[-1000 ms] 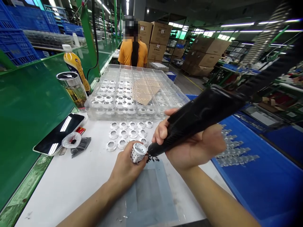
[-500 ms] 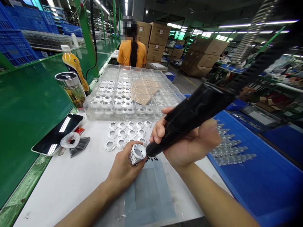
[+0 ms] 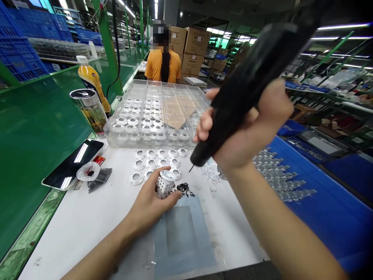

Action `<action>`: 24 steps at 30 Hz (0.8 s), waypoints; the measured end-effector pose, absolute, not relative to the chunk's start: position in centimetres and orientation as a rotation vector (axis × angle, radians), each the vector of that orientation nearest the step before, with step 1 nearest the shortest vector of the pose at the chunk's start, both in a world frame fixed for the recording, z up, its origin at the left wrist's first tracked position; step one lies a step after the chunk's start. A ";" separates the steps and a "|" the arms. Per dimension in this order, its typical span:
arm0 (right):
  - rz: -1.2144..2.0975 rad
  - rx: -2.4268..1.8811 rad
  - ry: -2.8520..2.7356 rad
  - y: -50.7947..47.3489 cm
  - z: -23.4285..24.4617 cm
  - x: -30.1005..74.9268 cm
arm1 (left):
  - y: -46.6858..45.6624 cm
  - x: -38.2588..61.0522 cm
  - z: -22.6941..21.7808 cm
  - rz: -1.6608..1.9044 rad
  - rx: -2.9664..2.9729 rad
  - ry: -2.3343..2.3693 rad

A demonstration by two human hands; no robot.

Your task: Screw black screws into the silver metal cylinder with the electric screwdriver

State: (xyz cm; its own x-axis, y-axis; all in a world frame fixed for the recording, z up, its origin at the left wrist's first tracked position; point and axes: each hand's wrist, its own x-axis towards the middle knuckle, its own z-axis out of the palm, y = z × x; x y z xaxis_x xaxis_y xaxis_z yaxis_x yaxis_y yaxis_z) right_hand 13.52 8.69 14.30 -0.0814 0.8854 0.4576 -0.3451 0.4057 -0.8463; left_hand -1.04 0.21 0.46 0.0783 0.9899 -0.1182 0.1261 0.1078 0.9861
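My left hand [image 3: 151, 200] is wrapped round a white cylindrical housing [image 3: 165, 182] with holes in its side and a ring-shaped rim on top. In my right hand [image 3: 247, 128] is a black electric screwdriver [image 3: 233, 93], tilted, its thin bit pointing down and left. The bit is apart from the housing, up and to its right. A small heap of black screws [image 3: 183, 189] lies just right of the housing. Beyond it, several white rings [image 3: 150, 164] stand in rows on the white table. Small white pins [image 3: 210, 172] are scattered below the screwdriver.
A clear compartment tray [image 3: 136, 138] holding more white rings stands at the back. On the left are a phone [image 3: 72, 163], a tumbler [image 3: 90, 111] and a yellow bottle [image 3: 94, 83]. A blue tray [image 3: 326, 229] with rows of clear parts is at right. A person in orange [image 3: 157, 64] sits ahead.
My right hand has lifted the screwdriver up and right, away from the housing. The housing has turned more upright in my left hand, showing its perforated side.
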 end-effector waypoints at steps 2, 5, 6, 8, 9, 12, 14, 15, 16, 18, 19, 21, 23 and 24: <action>1.018 -0.527 -1.351 10.2 16.4 13.2 | 0.1 -1.3 0.8 0.962 1.280 1.312; 0.938 -0.534 -1.461 12.4 18.6 12.6 | -0.2 -1.6 1.2 0.881 1.356 1.375; 0.918 -0.544 -1.478 12.9 19.0 12.4 | -0.3 -1.6 1.2 0.864 1.375 1.385; 0.887 -0.553 -1.522 13.8 19.4 12.2 | -0.3 -1.7 1.0 0.878 1.395 1.373; 0.878 -0.553 -1.551 14.1 19.4 12.2 | -0.3 -1.6 0.8 0.903 1.398 1.358; 0.846 -0.545 -1.601 14.2 18.9 12.7 | -0.2 -1.5 0.2 0.978 1.383 1.298; 0.819 -0.562 -1.593 13.7 17.8 13.6 | -0.1 -1.4 -0.1 0.994 1.370 1.296; 0.812 -0.585 -1.575 13.3 16.9 14.2 | -0.1 -1.4 -0.1 0.988 1.366 1.302; 0.805 -0.615 -1.544 12.7 15.7 14.9 | -0.1 -1.3 -0.1 0.980 1.359 1.301; 0.814 -0.710 -1.390 11.1 12.5 16.5 | -0.1 -1.3 0.0 0.985 1.331 1.248; 0.828 -0.761 -1.325 10.0 10.6 17.3 | -0.1 -1.2 0.1 0.993 1.314 1.204; 0.926 -0.882 -1.256 7.5 6.8 18.6 | -0.2 -1.1 0.2 1.013 1.267 1.130; 1.076 -1.042 -1.237 4.7 3.5 19.3 | -0.1 -0.9 0.4 1.040 1.201 1.104; 1.169 -1.123 -1.273 3.3 2.3 19.3 | -0.1 -0.8 0.4 1.064 1.155 1.090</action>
